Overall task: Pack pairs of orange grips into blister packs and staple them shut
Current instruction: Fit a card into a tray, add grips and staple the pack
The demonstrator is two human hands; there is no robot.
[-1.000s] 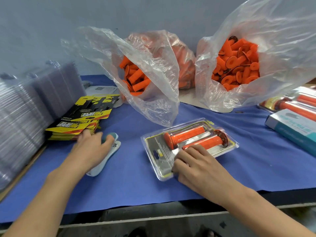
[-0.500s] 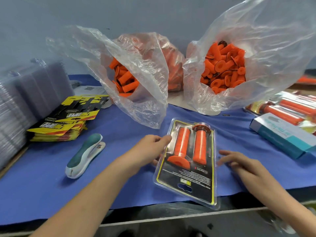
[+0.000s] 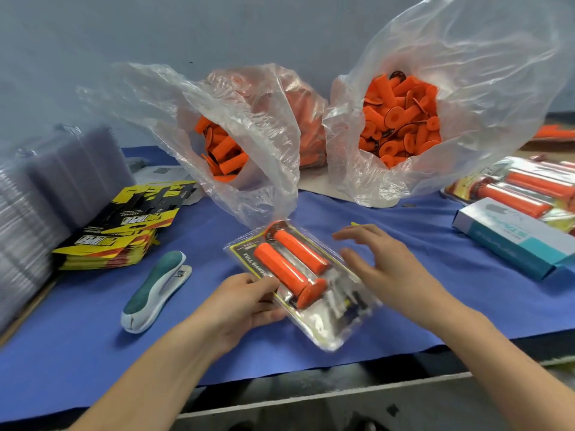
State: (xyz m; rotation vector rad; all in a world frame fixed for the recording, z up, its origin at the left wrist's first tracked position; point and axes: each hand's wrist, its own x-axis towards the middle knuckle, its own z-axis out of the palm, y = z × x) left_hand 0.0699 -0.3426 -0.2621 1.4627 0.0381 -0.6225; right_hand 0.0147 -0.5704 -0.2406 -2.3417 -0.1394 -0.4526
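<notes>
A clear blister pack (image 3: 314, 318) with a yellow and black card lies at an angle on the blue mat (image 3: 404, 293), holding two orange grips (image 3: 292, 262). My left hand (image 3: 245, 303) pinches the pack's left edge, thumb on top. My right hand (image 3: 382, 262) hovers with spread fingers just right of the pack, fingertips near its right edge. A teal and white stapler (image 3: 155, 290) lies to the left of my left hand, apart from it.
Two open plastic bags of loose orange grips (image 3: 224, 150) (image 3: 401, 119) stand behind the pack. Printed cards (image 3: 124, 225) and stacked empty blisters (image 3: 37, 206) are at left. Finished packs (image 3: 525, 188) and a teal box (image 3: 510, 237) lie at right. The table edge runs close below.
My left hand left the stapler and took the pack's left edge. The pack was turned from flat sideways to upright, then angled. My right hand came off it and now hovers open.
</notes>
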